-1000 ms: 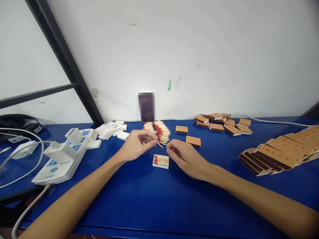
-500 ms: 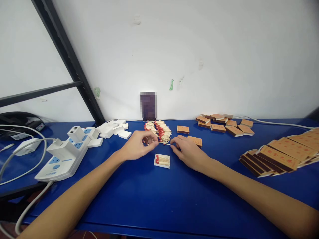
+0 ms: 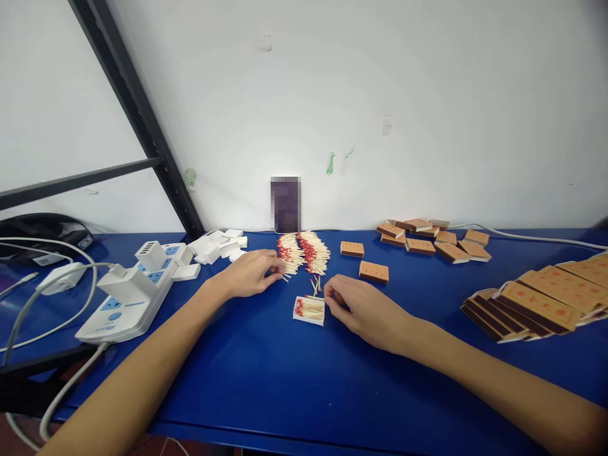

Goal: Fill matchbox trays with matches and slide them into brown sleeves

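My left hand (image 3: 249, 273) is closed in a pinch at the near left edge of a heap of matches (image 3: 291, 256); pale stick ends show at its fingertips. A second heap (image 3: 314, 253) of red-headed matches lies beside it. My right hand (image 3: 363, 310) is closed, its fingertips on a single match (image 3: 313, 297) at the far edge of an open white matchbox tray (image 3: 308, 320). Several matches (image 3: 311, 309) lie in the tray with their red heads to the left. A few loose matches (image 3: 317, 283) lie between the tray and the heaps.
Orange matchboxes (image 3: 373, 272) lie right of the heaps, with a group (image 3: 420, 246) behind and a row of sleeves (image 3: 536, 304) at far right. White trays (image 3: 218, 246) are piled at back left. A power strip (image 3: 128, 310) with cables stands left. A blurred dark rectangle (image 3: 286, 206) leans on the wall.
My left hand has drawn back left to the match heap. My right hand has come nearer, bringing a match to the tray's far edge. Loose matches behind the tray are now uncovered.
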Demonstrator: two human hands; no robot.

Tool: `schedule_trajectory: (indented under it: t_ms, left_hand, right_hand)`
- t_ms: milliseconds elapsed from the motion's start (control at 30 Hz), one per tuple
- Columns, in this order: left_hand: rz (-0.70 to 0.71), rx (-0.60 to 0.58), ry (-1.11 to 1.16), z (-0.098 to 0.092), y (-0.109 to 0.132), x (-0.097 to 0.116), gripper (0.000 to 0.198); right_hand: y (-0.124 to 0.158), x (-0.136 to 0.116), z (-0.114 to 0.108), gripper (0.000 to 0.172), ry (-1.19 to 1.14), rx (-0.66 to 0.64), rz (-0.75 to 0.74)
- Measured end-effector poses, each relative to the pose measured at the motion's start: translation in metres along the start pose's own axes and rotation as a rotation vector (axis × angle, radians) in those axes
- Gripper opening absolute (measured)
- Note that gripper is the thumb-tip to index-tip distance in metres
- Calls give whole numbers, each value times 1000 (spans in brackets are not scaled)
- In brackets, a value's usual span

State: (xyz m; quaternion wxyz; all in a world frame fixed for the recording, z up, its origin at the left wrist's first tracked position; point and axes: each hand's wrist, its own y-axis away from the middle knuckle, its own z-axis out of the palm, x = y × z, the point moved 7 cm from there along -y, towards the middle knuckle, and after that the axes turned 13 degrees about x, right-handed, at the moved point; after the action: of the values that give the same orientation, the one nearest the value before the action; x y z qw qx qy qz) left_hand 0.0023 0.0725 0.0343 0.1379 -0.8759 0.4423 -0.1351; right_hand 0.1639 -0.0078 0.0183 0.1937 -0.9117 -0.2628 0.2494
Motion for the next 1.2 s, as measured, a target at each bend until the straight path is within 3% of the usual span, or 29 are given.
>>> schedule_trajectory:
  t_ms: [200, 367, 500, 700, 867, 1200]
  left_hand:
    - [-20, -22, 84, -2, -2, 10, 18]
    - [0, -8, 296, -10, -5, 41, 16]
    - [48, -70, 361, -4, -4, 62, 14]
    - [10, 54, 203, -2, -5, 41, 22]
    - [32, -25, 174, 11, -2, 32, 21]
    - [47, -29, 119, 14, -3, 40, 21]
  right_hand:
    - [0, -11, 0, 14, -33, 18, -32]
    - [-2, -1, -9, 13, -56, 146, -24]
    - [-3, 11, -3, 19, -13, 127, -47]
    - [-4, 7, 8, 27, 51, -9, -144]
    - [-5, 6, 9, 21, 29, -41, -123]
    - [-9, 3, 1, 20, 118, 113, -137]
